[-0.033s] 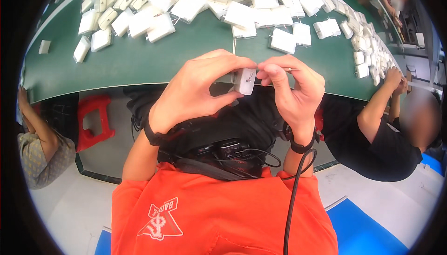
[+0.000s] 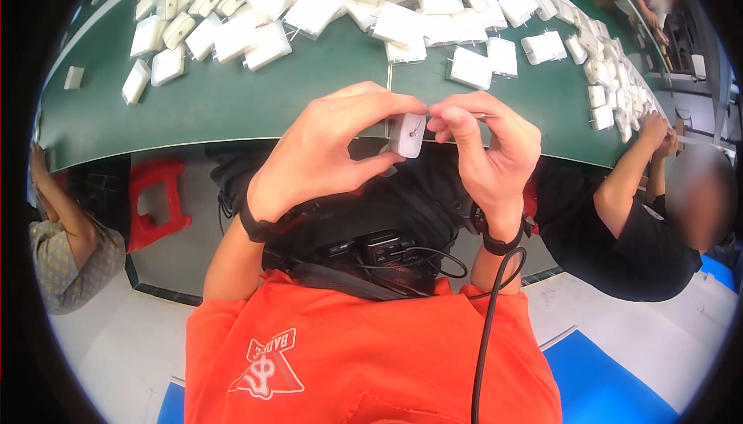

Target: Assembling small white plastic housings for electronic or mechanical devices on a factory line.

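Both hands, left hand (image 2: pixel 325 153) and right hand (image 2: pixel 487 153), pinch a small white plastic adapter block (image 2: pixel 407 135) between closed fingers, raised for inspection, the green tabletop (image 2: pixel 232 99) beyond.

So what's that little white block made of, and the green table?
The block looks like hard plastic: smooth, pale, slightly shiny, with thin metal-looking pins. The left hand and right hand pinch it. The table looks covered in a matte green mat, maybe rubber or felt.
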